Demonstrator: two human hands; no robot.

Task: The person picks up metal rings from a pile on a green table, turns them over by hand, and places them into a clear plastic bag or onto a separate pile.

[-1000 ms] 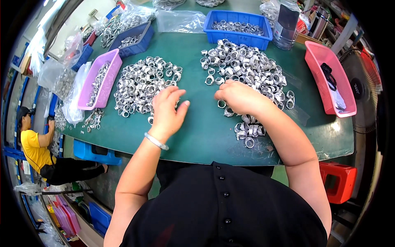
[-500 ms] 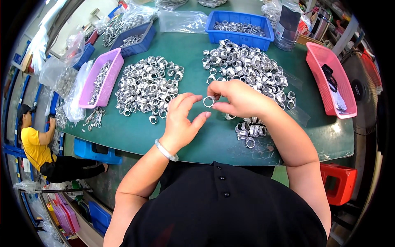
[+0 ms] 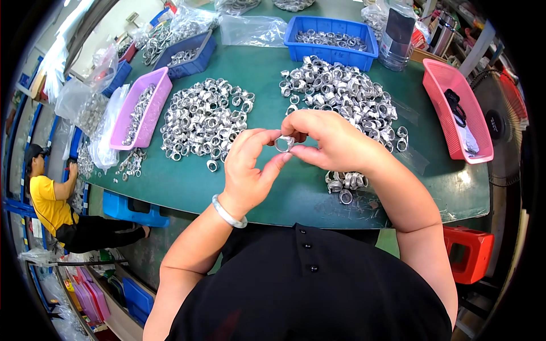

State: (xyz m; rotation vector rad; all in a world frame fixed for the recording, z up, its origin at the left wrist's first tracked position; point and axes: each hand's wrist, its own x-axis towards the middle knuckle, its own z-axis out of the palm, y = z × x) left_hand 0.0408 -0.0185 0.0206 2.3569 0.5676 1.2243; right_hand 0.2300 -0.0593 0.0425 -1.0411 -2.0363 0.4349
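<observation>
A silvery metal ring [image 3: 284, 144] is held up between my two hands, above the green table. My left hand [image 3: 248, 165] pinches its left side with thumb and fingertips, and a pale bangle circles that wrist. From the other side, my right hand [image 3: 330, 141] grips the same ring between thumb and curled fingers. Beyond my left hand lies a wide heap of similar rings [image 3: 203, 119]. A second, taller heap [image 3: 341, 94] spreads beyond my right hand, which partly covers it. Several rings form a small group [image 3: 345, 183] nearer me, below my right wrist.
Blue bins [image 3: 333, 54] of rings stand at the back, a purple basket [image 3: 156, 113] at left, a pink basket [image 3: 462, 108] at right. A plastic bottle [image 3: 396, 45] stands back right. A red stool [image 3: 467, 253] is beside the table; a person in yellow [image 3: 51, 199] works at far left.
My left hand has closed in on the ring, which my right hand alone held before. The ring has shifted slightly left and down, and both hands now meet at it.
</observation>
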